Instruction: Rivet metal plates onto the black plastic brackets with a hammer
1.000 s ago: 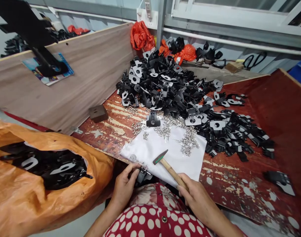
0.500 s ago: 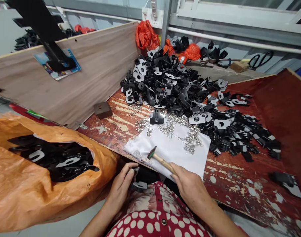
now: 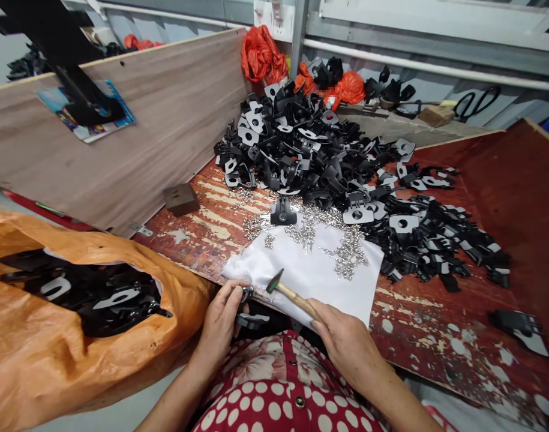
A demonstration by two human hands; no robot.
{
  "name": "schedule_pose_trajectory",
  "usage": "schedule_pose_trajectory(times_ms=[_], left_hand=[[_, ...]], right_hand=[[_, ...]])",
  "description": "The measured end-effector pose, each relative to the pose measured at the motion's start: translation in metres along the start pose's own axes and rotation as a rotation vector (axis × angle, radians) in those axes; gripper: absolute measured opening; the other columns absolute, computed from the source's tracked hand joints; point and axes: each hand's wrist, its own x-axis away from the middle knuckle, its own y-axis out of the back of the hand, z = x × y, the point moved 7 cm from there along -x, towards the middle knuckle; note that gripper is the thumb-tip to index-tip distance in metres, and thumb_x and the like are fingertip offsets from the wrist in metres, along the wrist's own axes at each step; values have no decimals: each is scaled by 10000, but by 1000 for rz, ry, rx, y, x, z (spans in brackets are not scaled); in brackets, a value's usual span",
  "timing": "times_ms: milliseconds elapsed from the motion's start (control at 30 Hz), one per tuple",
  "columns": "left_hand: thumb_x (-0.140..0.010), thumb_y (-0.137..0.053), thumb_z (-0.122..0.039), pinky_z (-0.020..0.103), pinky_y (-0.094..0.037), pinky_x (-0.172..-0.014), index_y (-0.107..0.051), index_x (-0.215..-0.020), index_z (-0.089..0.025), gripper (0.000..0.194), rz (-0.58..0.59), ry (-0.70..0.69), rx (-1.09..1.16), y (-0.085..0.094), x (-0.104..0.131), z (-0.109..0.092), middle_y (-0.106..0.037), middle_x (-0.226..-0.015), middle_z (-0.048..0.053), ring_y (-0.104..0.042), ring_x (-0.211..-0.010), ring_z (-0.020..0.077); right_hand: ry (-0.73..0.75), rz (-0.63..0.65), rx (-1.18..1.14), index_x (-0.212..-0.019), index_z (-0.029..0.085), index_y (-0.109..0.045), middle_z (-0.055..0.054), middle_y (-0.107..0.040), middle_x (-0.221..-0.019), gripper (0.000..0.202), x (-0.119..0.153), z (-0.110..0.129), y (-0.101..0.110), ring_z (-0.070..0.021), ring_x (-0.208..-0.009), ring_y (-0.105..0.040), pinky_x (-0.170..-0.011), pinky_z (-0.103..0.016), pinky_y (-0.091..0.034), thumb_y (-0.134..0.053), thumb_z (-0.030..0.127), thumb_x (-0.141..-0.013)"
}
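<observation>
My right hand (image 3: 339,330) is closed around the wooden handle of a small hammer (image 3: 296,299), whose dark head rests over the near edge of a white cloth (image 3: 341,300). At the table's front edge, my left hand (image 3: 222,315) pinches a black plastic clip part (image 3: 252,320) with a light grey face; the fingers hide some of it. Beyond the hammer, small silver metal pins (image 3: 350,258) lie scattered on the cloth and table. A single black clip part (image 3: 283,211) stands among the pins.
A large heap of black and grey clip parts (image 3: 296,144) covers the back of the worn red table (image 3: 202,231). At left, an orange sack (image 3: 76,372) holds more black parts. A dark block (image 3: 181,199) sits near the wooden side board (image 3: 166,102). Scissors (image 3: 476,103) lie on the back ledge.
My left hand has risen slightly toward the table edge with the clip part, which is turned and shows more. My right hand and the hammer have barely moved. The view has shifted a little.
</observation>
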Motion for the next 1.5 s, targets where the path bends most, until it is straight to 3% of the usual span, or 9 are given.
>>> schedule_pose_trajectory(times_ms=[167,400,567,733,933,1067,1200,1367,1500], left_hand=[[-950,-482,-575,225,-321,-416,-604,-1072,-207,406,-3,-21,-48,-4,-1,-1,-519,-610,-66,-419,-471,136],[-964,-470,-491,287,-425,-673,-732,-990,-178,409,21,-163,-224,-15,-10,0,-623,-742,3,-565,-721,206],[-987,-411,-465,284,-408,-646,-723,-929,-187,422,8,-229,-276,-15,-13,-4,-613,-714,-6,-560,-675,200],[-996,-399,-443,281,-393,-627,-677,-833,-211,398,-27,-270,-286,-14,-12,-6,-568,-657,-25,-535,-632,197],[-1013,-402,-431,278,-369,-611,-576,-738,-236,379,-47,-284,-287,-13,-12,-1,-517,-621,-44,-518,-608,188],[-1011,-411,-424,275,-373,-610,-606,-761,-233,371,-37,-284,-284,-12,-12,1,-526,-618,-43,-523,-609,188],[-1003,-418,-423,274,-376,-610,-599,-746,-227,370,-49,-281,-277,-11,-13,1,-527,-637,-37,-510,-614,184],[-1001,-420,-445,276,-404,-656,-622,-772,-219,380,-36,-278,-266,-10,-12,0,-560,-688,-22,-535,-671,194],[-997,-416,-474,279,-407,-640,-621,-770,-220,397,-20,-268,-255,-12,-16,1,-556,-678,-18,-531,-668,203]], right_hand=[[15,-6,7,-1353,271,-555,-64,-734,-1172,384,0,2,1,-246,-983,-737,-810,-349,-592,-423,204,-999],[24,-8,-3,-1367,286,-557,-51,-737,-1173,383,-1,2,5,-227,-978,-736,-851,-343,-595,-423,216,-1015],[101,-103,-13,-1444,262,-513,-68,-732,-1163,415,7,12,32,-205,-910,-734,-833,-324,-600,-395,246,-1046],[243,-252,22,-1555,273,-388,-56,-694,-934,511,16,35,50,-178,-790,-696,-704,-270,-567,-408,207,-1049],[284,-207,156,-1551,254,-401,-41,-642,-817,500,5,41,25,-174,-687,-653,-611,-273,-535,-383,195,-1055],[279,-286,117,-1584,237,-335,-55,-640,-837,537,6,38,28,-183,-725,-648,-637,-280,-529,-401,186,-1053],[281,-215,160,-1547,223,-405,-53,-650,-843,492,3,36,21,-179,-690,-645,-605,-279,-521,-377,183,-1058],[263,-292,120,-1576,218,-359,-55,-645,-836,518,6,36,28,-184,-737,-651,-654,-277,-530,-397,207,-1059],[236,-142,135,-1536,233,-418,-53,-675,-872,474,2,38,17,-188,-735,-665,-667,-288,-538,-369,224,-1065]])
